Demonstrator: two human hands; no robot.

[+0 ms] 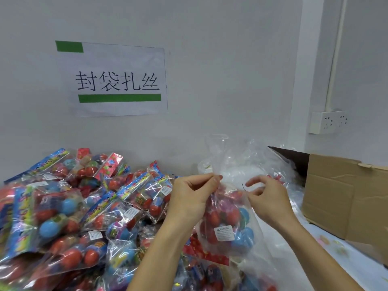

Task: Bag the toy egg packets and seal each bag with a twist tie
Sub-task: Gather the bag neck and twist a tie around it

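- Both hands work at the gathered neck of a clear bag (228, 223) held up at mid-frame.
- Left hand (193, 196) pinches the neck between thumb and curled fingers.
- Right hand (266, 196), at 3 o'clock from the left, has its fingers bent around a thin dark twist tie (243, 186); how firmly it grips is hard to tell.
- Red and blue toy eggs fill the bag.
- A heap of egg packets (69, 211) lies at 9 o'clock.
- A cardboard box (344, 198) stands at 3 o'clock.
- A paper sign (117, 80) hangs on the wall at 11 o'clock.
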